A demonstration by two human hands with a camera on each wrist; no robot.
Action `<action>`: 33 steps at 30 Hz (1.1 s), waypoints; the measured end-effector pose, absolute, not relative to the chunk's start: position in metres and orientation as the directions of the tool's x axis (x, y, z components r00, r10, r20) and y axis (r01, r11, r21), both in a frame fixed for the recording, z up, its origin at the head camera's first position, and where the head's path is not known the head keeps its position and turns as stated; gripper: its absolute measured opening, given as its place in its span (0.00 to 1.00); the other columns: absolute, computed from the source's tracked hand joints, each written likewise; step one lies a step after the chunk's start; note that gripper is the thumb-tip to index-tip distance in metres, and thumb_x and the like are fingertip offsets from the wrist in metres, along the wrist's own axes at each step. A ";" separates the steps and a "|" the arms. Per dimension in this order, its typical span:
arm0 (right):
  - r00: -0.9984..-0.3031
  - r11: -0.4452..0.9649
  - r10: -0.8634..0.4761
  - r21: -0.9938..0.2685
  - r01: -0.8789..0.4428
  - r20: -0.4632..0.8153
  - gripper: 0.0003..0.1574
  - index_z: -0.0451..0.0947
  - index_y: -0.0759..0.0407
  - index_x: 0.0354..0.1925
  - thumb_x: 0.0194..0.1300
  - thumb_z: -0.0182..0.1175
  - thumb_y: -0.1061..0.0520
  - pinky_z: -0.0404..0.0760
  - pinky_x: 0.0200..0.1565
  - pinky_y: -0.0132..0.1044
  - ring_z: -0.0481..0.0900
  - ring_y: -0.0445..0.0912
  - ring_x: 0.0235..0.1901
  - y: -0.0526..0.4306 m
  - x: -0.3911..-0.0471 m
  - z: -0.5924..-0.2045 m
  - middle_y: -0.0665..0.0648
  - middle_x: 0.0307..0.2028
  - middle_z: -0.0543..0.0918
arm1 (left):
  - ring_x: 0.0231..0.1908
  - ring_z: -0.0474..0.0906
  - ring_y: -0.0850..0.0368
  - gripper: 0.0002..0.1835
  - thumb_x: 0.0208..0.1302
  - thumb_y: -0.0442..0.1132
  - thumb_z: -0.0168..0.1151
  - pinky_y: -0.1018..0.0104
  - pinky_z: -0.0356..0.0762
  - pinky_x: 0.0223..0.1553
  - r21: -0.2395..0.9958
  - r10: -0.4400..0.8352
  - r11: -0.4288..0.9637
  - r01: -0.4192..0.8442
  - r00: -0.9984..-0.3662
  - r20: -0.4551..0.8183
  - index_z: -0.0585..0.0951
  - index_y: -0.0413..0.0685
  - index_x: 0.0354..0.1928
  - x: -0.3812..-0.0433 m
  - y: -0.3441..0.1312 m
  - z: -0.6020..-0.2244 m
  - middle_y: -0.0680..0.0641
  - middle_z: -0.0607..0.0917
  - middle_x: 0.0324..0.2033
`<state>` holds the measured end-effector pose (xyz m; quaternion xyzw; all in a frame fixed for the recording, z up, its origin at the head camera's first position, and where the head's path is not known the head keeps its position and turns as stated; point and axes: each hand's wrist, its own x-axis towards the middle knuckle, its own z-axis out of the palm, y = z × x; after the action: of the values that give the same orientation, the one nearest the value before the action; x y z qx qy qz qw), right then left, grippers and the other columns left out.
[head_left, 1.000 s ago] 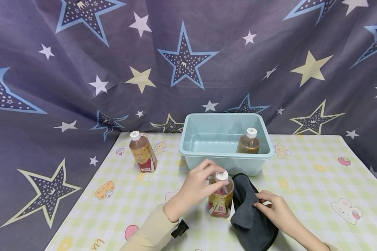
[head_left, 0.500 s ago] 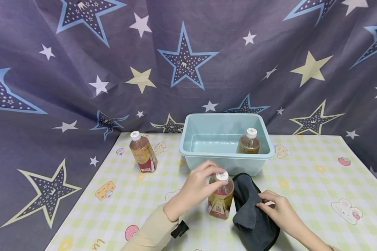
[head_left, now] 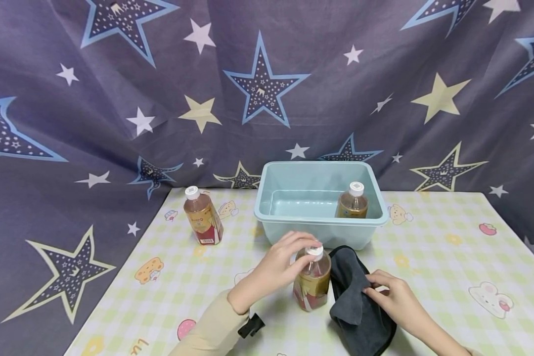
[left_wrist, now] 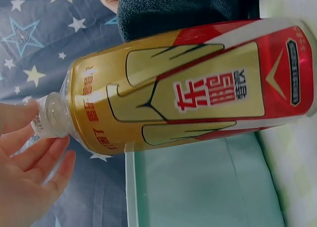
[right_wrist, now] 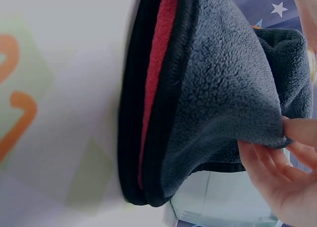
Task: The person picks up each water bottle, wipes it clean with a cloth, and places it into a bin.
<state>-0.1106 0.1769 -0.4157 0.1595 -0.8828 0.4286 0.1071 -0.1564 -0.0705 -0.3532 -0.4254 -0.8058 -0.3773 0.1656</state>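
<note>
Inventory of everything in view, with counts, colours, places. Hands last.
front bottle: 1, gold-red label, white cap, left of cloth
left bottle: 1, gold-red label, white cap, table's rear left
bin bottle: 1, gold label, white cap, bin's right end
bin: 1, light blue, table's rear
cloth: 1, dark grey, some red, under right hand
tablecloth: 1, green-white check, on table
backdrop: 1, dark, starred, behind table
sleeves: 2, beige, lower edge
hands: 2, bare; left pinches front cap, right pinches cloth

The desk (head_left: 440,287) bears a tub (head_left: 311,226) at its back edge, one bottle (head_left: 203,217) near the back-left corner, another bottle (head_left: 312,282) farther forward.
</note>
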 end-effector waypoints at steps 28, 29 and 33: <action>-0.918 0.568 -0.240 -0.721 -0.397 0.316 0.12 0.80 0.65 0.34 0.47 0.62 0.72 0.78 0.25 0.28 0.75 0.33 0.30 0.175 -0.113 -0.410 0.52 0.31 0.79 | 0.54 0.66 0.60 0.12 0.63 0.36 0.51 0.67 0.61 0.58 0.483 0.641 0.293 0.825 -0.544 0.541 0.73 0.46 0.49 -0.159 -0.074 -0.356 0.49 0.74 0.52; -0.923 0.570 -0.241 -0.726 -0.385 0.301 0.12 0.80 0.66 0.35 0.48 0.62 0.71 0.78 0.25 0.28 0.76 0.34 0.30 0.175 -0.113 -0.409 0.53 0.31 0.79 | 0.54 0.66 0.61 0.12 0.62 0.36 0.52 0.68 0.61 0.57 0.508 0.627 0.296 0.809 -0.566 0.535 0.74 0.47 0.48 -0.158 -0.074 -0.356 0.49 0.74 0.52; -0.929 0.569 -0.248 -0.735 -0.369 0.274 0.11 0.80 0.66 0.35 0.49 0.61 0.71 0.77 0.26 0.27 0.78 0.39 0.30 0.174 -0.114 -0.402 0.52 0.32 0.79 | 0.49 0.70 0.61 0.13 0.57 0.37 0.60 0.70 0.67 0.52 0.565 0.550 0.298 0.770 -0.622 0.558 0.76 0.47 0.45 -0.155 -0.072 -0.359 0.49 0.76 0.46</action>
<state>-0.1143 0.1738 -0.4018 0.1747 -0.8828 0.4304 0.0699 -0.1553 -0.0715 -0.3594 -0.4148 -0.7950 -0.4230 0.1300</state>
